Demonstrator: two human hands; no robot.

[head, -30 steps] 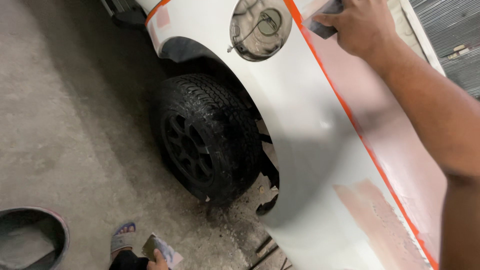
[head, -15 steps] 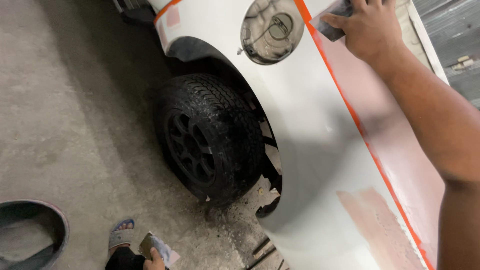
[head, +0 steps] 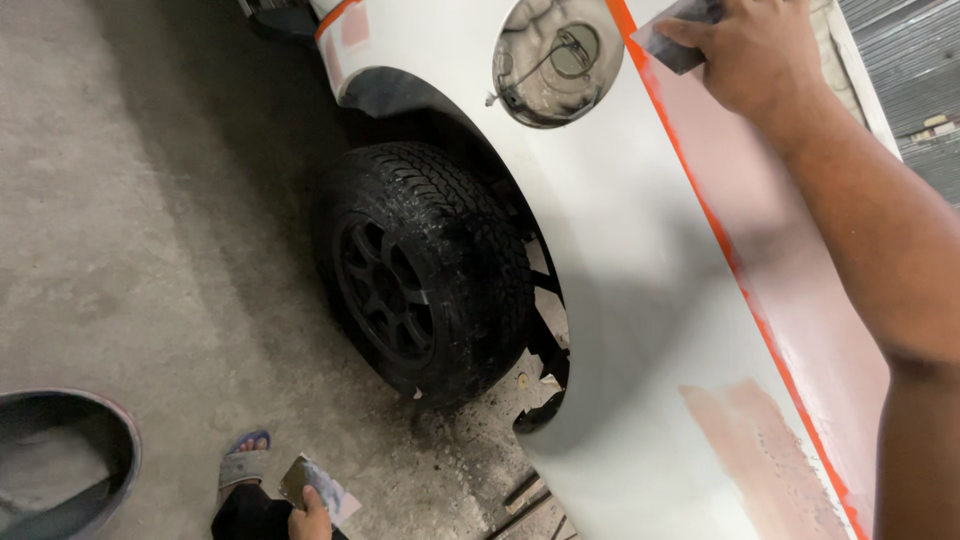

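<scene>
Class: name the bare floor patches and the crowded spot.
Free: concrete floor left of the tyre, above the dark tub. Crowded: under the white panel, debris by the left hand and sandalled foot.

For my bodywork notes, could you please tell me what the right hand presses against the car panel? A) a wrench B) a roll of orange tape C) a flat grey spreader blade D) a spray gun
C: the right hand holds a flat grey spreader blade against the pink-filled panel, beside the orange tape line.
</scene>
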